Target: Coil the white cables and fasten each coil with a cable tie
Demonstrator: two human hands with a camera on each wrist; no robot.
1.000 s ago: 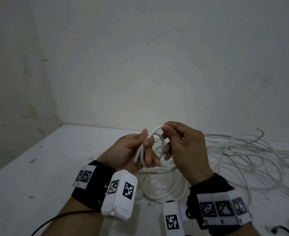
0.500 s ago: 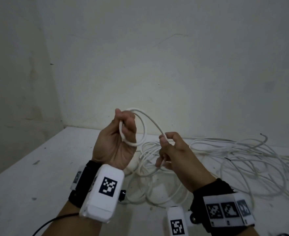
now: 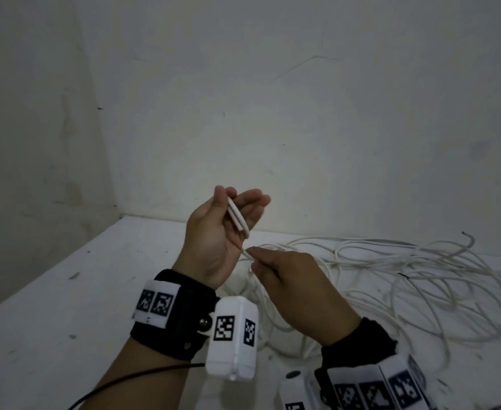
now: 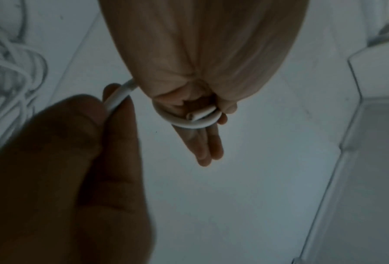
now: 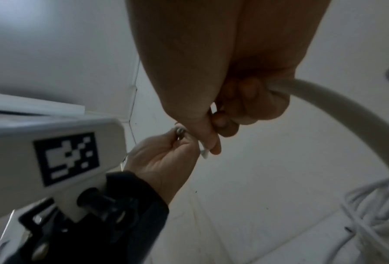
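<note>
My left hand [image 3: 237, 204] is raised palm-up above the table, its thumb pressing two small turns of white cable [image 3: 239, 221] against the fingers. The cable's cut end [image 4: 200, 114] lies under that thumb, and the loop [image 4: 189, 125] wraps round the fingers. Just below, my right hand [image 3: 255, 258] pinches the same cable [image 4: 114, 101] between thumb and forefinger. From that fist the cable [image 5: 346, 116] curves away to the right. The remaining white cable lies in a loose tangle [image 3: 420, 276] on the table, to the right. No cable tie is in sight.
A white table [image 3: 66, 306] meets bare walls at the back and left, forming a corner [image 3: 119, 214]. A thin black lead [image 3: 125, 383] trails from my left wrist unit. The tangle covers the table's right half.
My left hand has turned palm-up and risen, and its wide loop has tightened into small turns on the fingers. My right hand has moved close under the left hand along the cable.
</note>
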